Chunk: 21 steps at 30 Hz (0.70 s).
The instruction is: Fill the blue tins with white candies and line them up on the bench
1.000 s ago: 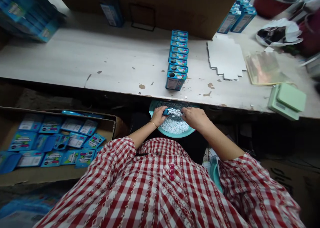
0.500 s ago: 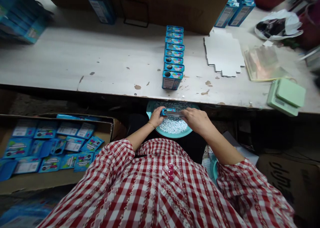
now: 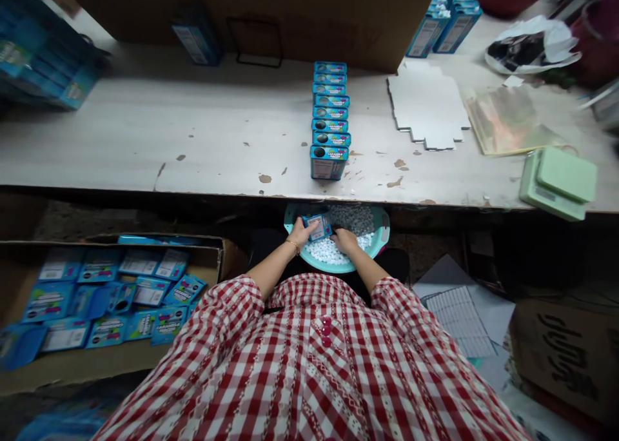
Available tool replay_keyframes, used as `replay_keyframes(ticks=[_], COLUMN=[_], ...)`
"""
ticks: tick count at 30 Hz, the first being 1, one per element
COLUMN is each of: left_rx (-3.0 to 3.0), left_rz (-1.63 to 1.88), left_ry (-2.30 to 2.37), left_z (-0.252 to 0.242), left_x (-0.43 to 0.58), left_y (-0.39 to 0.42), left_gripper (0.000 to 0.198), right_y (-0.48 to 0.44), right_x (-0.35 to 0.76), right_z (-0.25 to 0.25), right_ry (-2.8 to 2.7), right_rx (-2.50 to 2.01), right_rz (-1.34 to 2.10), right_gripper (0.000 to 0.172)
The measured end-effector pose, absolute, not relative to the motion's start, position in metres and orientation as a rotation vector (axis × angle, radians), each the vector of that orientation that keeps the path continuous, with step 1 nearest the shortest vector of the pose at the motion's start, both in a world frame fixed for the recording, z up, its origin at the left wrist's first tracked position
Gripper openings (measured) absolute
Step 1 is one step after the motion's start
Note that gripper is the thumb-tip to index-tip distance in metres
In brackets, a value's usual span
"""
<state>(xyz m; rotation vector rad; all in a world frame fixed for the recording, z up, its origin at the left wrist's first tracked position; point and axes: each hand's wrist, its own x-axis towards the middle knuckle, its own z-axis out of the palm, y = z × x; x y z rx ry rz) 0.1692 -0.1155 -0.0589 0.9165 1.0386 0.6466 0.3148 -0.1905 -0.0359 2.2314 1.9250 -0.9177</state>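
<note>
Holding the small blue box [image 3: 318, 227] just above the teal basin [image 3: 383, 224], the left hand [image 3: 300, 233] has its fingers closed around the box's left end. The basin sits in the person's lap, below the front edge of the counter [image 3: 193, 131]. The right hand [image 3: 346, 240] lies beside the box, with its fingers curled down into the white candies [image 3: 325, 254]. I cannot tell whether these fingers hold any candies or only rest on them.

The step in hand seems to be the filling of the box from the basin. To do it well, I think the box should stay low and over the middle of the basin, so that a candy which slips falls back inside and not on the floor. The open side of the box should face the right hand, and the left grip should be firm but not press the thin card walls. Small portions are safer than a full scoop.

On the counter above stands a straight row of blue boxes [image 3: 329, 115], and to the right a green scale [image 3: 558, 182].
</note>
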Motion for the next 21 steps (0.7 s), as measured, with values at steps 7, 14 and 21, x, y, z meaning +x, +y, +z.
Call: replay_keyframes(ticks=[7, 14, 21], left_rx=[1.390, 1.685, 1.925], left_rz=[0.801, 0.742, 0.597], left_ry=[1.042, 1.107, 1.035], left_z=[-0.027, -0.015, -0.014], left_x=[0.127, 0.136, 0.152], left_y=[-0.108, -0.112, -0.118], left_gripper=[0.053, 0.043, 0.038], right_y=[-0.216, -0.228, -0.208], right_x=[0.354, 0.372, 0.357], right_z=[-0.010, 0.074, 0.115], right_ry=[1.880, 2.032, 2.025], right_rx=[2.421, 2.380, 2.178], right_rz=[-1.065, -0.907, -0.739], right_gripper=[0.034, 0.032, 0.034])
